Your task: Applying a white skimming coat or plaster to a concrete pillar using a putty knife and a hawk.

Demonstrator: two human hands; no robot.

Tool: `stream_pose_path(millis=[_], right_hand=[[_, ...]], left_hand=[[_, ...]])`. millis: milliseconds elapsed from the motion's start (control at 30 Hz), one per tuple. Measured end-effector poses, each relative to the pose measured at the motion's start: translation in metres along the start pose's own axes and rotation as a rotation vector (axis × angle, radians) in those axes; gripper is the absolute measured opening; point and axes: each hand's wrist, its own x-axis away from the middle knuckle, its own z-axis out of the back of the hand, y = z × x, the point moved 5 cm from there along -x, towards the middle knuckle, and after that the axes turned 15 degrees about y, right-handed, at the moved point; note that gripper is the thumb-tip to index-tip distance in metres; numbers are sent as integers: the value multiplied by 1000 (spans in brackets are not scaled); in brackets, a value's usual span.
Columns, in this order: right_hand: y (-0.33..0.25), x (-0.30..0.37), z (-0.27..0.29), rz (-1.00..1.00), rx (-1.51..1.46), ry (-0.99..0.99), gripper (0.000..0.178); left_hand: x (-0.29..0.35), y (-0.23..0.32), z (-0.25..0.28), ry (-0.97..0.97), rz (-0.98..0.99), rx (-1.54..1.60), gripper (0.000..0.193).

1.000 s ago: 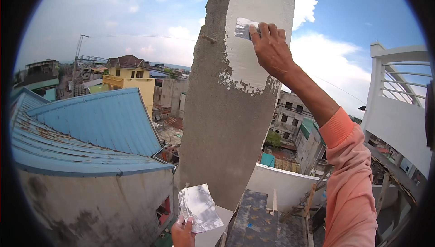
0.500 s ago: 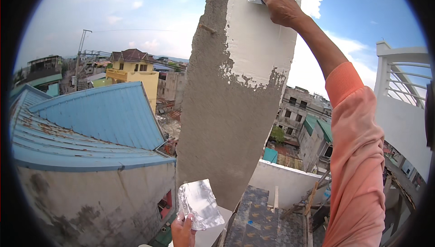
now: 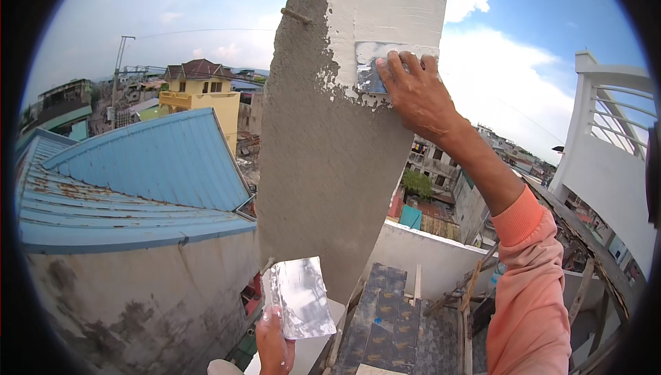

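In front of me rises a grey concrete column (image 3: 323, 168), its upper right part coated with white putty (image 3: 392, 3). My right hand (image 3: 420, 96) grips a flat metal putty knife (image 3: 370, 72) and presses its blade against the column at the ragged lower edge of the putty. Fingers lie over the blade's back. Low in front of the column, my left hand (image 3: 274, 340) is closed on a second flat metal plate (image 3: 303, 299), a putty-smeared scraper blade, held tilted and apart from the column. Its handle is hidden by the hand.
A short rod (image 3: 296, 15) juts from the column's left side. At lower right are a dark patterned surface (image 3: 389, 327), wooden props (image 3: 472, 285) and a low white wall (image 3: 427, 254). A blue metal roof (image 3: 151, 161) lies left; a white railing structure (image 3: 609, 141) stands right.
My right hand has drawn the putty knife down the column from near its top to the putty's lower edge. My left hand still holds its plate, now turned more upright.
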Motion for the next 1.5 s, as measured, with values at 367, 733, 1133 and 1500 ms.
stream_pose_path(millis=[367, 733, 1133, 1500], right_hand=[[-81, 71, 48, -11, -177, -38, 42], [-104, 138, 135, -1147, -1561, -319, 42], [-143, 132, 195, -340, -1499, 167, 67], [-152, 211, 195, -242, -1396, -71, 56]], left_hand=[[13, 22, -14, -14, 41, 65, 33], [0, 26, -46, -16, 99, -16, 28], [43, -4, -96, -166, 388, 4, 32], [36, -18, -88, -179, 267, -207, 24]])
